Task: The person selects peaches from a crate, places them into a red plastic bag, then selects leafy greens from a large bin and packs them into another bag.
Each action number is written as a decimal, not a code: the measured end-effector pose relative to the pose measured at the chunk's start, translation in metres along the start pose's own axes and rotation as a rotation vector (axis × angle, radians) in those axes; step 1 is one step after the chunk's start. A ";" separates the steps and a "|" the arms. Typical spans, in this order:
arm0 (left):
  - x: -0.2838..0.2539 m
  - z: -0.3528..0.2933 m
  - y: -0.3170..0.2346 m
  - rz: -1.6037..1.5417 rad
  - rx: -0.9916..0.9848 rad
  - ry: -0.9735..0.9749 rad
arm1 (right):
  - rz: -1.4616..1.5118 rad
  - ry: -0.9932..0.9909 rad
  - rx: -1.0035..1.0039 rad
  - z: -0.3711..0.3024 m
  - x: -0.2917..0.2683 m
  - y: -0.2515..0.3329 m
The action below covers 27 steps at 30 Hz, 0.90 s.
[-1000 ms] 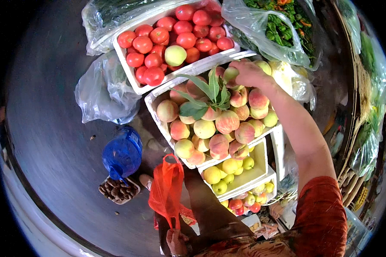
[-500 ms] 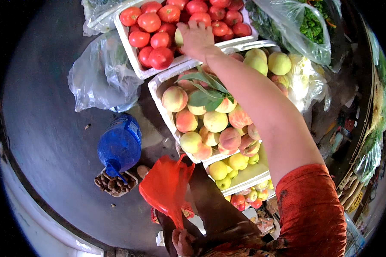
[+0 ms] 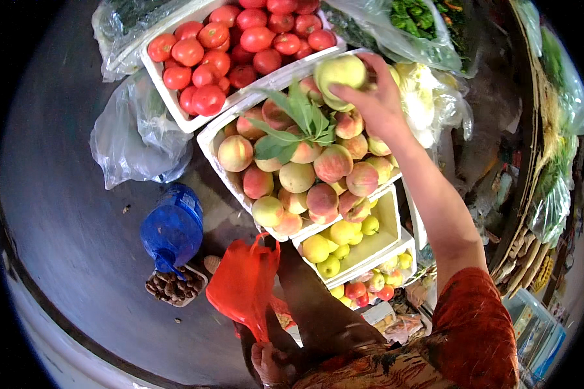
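Above the far right part of the peach box, my right hand (image 3: 376, 97) is closed round a pale yellow-green peach (image 3: 341, 76), slightly blurred. Under it a white foam box (image 3: 222, 170) holds several peaches (image 3: 333, 163), with a sprig of green leaves (image 3: 300, 126) lying on top. My left hand (image 3: 266, 364), low in the picture, grips the gathered neck of a red plastic bag (image 3: 243, 279). Beyond the peaches, a second foam box (image 3: 169, 107) is full of red tomatoes (image 3: 206, 75).
Nearer me stand a box of yellow-green fruit (image 3: 329, 267) and one of red-and-yellow fruit (image 3: 357, 290). A blue plastic bottle (image 3: 172, 228) leans by a tray of small brown items (image 3: 175, 285). Bagged greens (image 3: 412, 23) and a clear bag (image 3: 139, 129) lie around the boxes.
My right hand has moved from the tomatoes back to the right, over the peaches, with the peach in it. The view has shifted slightly. My left hand still grips the red bag.
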<state>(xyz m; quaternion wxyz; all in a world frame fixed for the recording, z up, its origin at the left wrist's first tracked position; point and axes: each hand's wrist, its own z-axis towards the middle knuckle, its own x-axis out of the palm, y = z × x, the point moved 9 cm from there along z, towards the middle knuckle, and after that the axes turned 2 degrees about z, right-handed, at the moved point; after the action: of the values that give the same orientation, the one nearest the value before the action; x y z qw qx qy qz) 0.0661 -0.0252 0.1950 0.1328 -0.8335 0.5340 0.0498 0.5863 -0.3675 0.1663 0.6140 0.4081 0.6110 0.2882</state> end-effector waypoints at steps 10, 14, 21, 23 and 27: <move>-0.009 -0.011 -0.014 -0.085 0.109 0.057 | -0.583 0.278 -0.050 -0.106 0.006 -0.018; -0.006 -0.022 -0.023 -0.018 0.082 0.007 | -0.734 0.300 -0.026 -0.098 0.015 -0.013; -0.003 -0.025 -0.024 -0.165 0.097 0.007 | -1.012 0.487 -0.280 -0.078 0.083 0.010; 0.000 -0.027 -0.028 -0.167 0.118 0.039 | -1.123 0.566 -0.305 -0.073 0.102 -0.018; -0.005 -0.029 -0.024 -0.179 0.117 0.035 | -0.900 0.642 -0.265 -0.072 0.104 -0.011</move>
<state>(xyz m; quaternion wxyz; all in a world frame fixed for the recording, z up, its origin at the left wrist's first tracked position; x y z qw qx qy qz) 0.0840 -0.0190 0.2286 0.1760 -0.8693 0.4618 -0.0079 0.5228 -0.2735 0.1087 0.5057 -0.0811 0.8394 0.1821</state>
